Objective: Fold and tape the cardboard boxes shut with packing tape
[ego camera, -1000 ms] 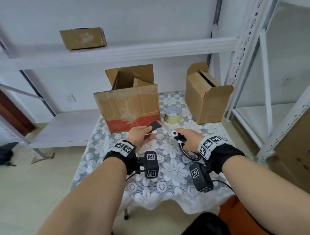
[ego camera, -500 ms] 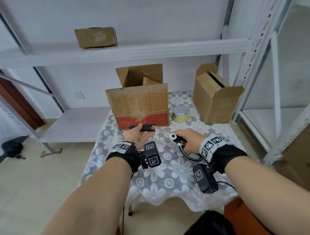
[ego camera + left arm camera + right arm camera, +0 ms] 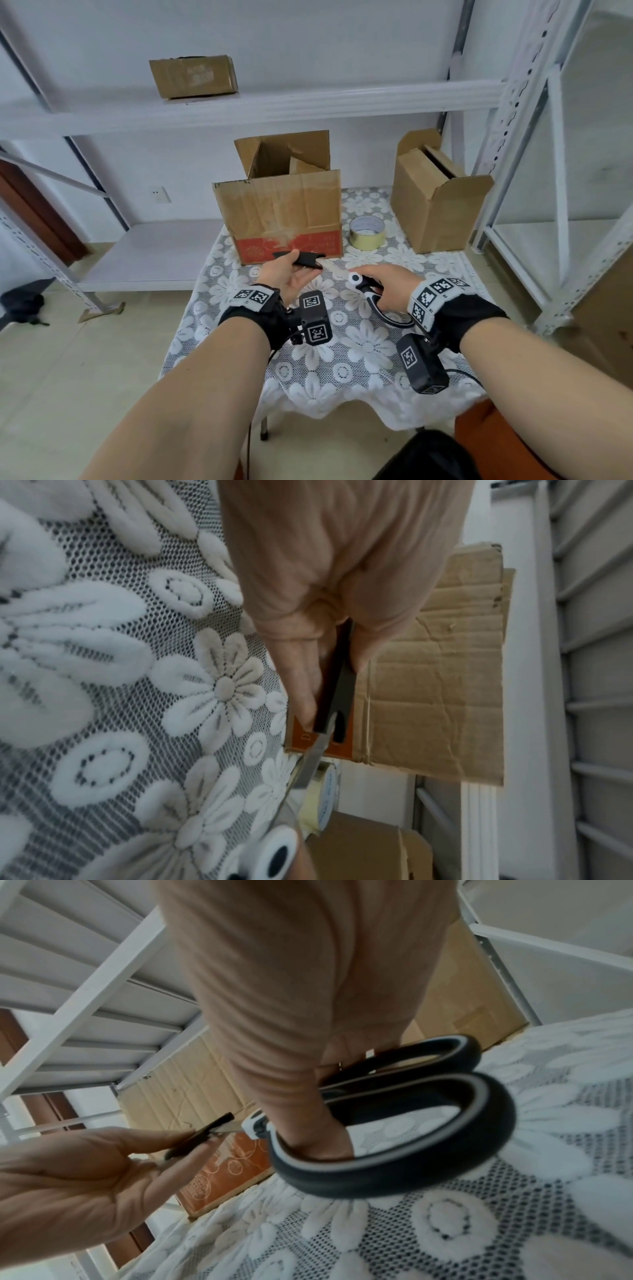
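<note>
My right hand (image 3: 390, 284) grips the black-and-white handles of a pair of scissors (image 3: 371, 301), fingers curled through the loops (image 3: 411, 1150). My left hand (image 3: 301, 263) pinches a black blade cover (image 3: 305, 259) between thumb and fingers. The cover (image 3: 337, 685) sits partly over the blades, with bare metal blade (image 3: 313, 756) showing between it and the pivot. Behind the hands stands a large open cardboard box (image 3: 277, 212) with a red band and raised flaps. A roll of tape (image 3: 366, 233) lies to its right, then a smaller open box (image 3: 428, 205).
Everything stands on a small table under a white lace flower cloth (image 3: 342, 359). A closed cardboard box (image 3: 193, 77) sits on the white shelf above. White metal racking (image 3: 513, 137) rises close on the right. A low shelf board lies to the left.
My left hand has turned the black cover from tilted to level and slid it leftward along the blades. The right hand has kept hold of the scissors. The head view shifted left.
</note>
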`<state>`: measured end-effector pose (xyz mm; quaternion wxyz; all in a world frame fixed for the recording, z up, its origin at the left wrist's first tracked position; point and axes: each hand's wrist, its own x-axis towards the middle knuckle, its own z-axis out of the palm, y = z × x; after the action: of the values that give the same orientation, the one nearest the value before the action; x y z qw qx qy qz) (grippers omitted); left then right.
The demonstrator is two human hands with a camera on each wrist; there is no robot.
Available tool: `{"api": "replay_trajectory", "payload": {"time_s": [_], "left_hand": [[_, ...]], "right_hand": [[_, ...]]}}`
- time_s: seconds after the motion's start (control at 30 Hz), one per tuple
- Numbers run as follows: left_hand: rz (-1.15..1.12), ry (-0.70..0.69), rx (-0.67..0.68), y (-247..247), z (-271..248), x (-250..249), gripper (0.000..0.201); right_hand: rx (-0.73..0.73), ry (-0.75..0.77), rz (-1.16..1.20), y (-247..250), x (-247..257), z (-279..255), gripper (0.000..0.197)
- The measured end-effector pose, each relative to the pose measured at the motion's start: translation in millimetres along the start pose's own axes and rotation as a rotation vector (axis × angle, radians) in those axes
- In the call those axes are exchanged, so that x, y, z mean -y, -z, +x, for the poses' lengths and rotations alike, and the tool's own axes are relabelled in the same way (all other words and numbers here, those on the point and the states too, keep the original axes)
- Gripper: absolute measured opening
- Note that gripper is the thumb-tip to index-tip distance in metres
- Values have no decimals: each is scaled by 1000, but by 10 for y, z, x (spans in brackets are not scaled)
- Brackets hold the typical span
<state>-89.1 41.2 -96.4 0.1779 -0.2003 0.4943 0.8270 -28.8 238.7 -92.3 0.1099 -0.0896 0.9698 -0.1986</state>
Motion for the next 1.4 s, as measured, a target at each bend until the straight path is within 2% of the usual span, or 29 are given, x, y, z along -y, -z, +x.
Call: {"api": "replay_trajectory", "payload": {"time_s": [0.07,0.2,0.33,0.43,0.53,0.67,0.8,0.9,1.07,1.2,1.27,1.4], "left_hand": [[73,-16,6,-18,-22,16,13],[227,14,74,-91,-45,105,14],[235,20,88,-146,-13,139,18],[223,-10,75,-132,-5,92,17],[151,-40,60,-183,-8,86,17],[-159,-74,42,-375,-28,100,20],[-231,-49,-7,-465,19,84,22],[-197,-41,-33,-518,0,108,23],[-111,3,26,-570,-46,172,21],[187,69,133,-571,-71,222,17],[284,80,134,-570,-80,252,13],[358,90,87,-488,-35,279,21]], "right_hand": [[-1,10,-12,7,23,2,57],[-5,14,-26,30,131,38,58],[-26,-64,-12,50,165,32,63],[-44,-149,61,97,111,-5,53],[-56,-177,136,117,92,-14,42],[-80,-153,241,92,128,-2,40],[-135,-157,305,107,126,-2,38],[-149,-143,366,150,116,3,37],[-127,-169,385,161,-4,-2,36],[-106,-264,381,139,-93,16,32],[-88,-327,356,142,-149,30,28],[-46,-488,241,116,-259,61,38]]}}
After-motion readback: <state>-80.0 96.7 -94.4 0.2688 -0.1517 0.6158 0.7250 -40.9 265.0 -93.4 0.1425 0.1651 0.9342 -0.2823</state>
